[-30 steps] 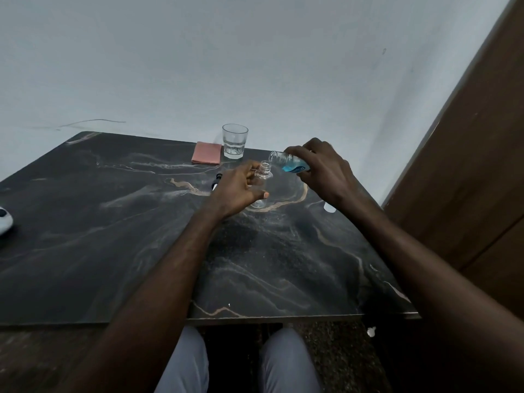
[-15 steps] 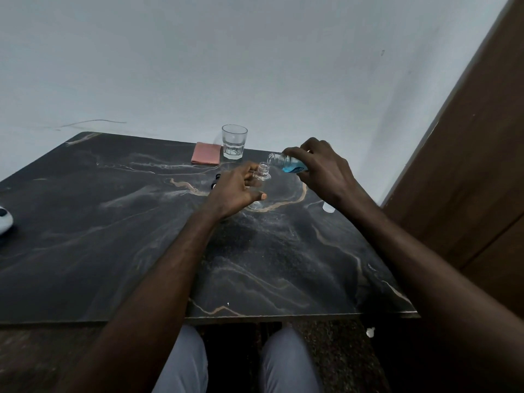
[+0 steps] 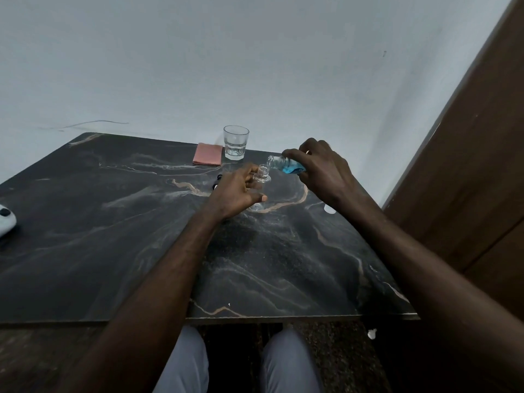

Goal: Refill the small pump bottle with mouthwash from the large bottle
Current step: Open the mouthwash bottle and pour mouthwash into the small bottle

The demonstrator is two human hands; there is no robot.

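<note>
My left hand [image 3: 236, 192] grips a small clear bottle [image 3: 262, 177] that stands on the dark marble table [image 3: 113, 236], its open neck poking up above my fingers. My right hand [image 3: 323, 171] holds the large clear bottle [image 3: 285, 165] tipped almost flat, blue mouthwash pooled in its lower side. Its open mouth sits just right of and slightly above the small bottle's neck. Most of the large bottle is hidden under my fingers. A black pump part [image 3: 217, 181] lies on the table behind my left hand.
A drinking glass [image 3: 236, 142] with a little water and a pink folded cloth [image 3: 207, 154] stand at the table's far edge. A white cap [image 3: 329, 209] lies under my right wrist. A white device [image 3: 6, 222] sits at the left edge. A wooden door [image 3: 467, 180] flanks the right.
Both hands and the two bottles have barely shifted. The large bottle stays tilted with its mouth at the small bottle's neck.
</note>
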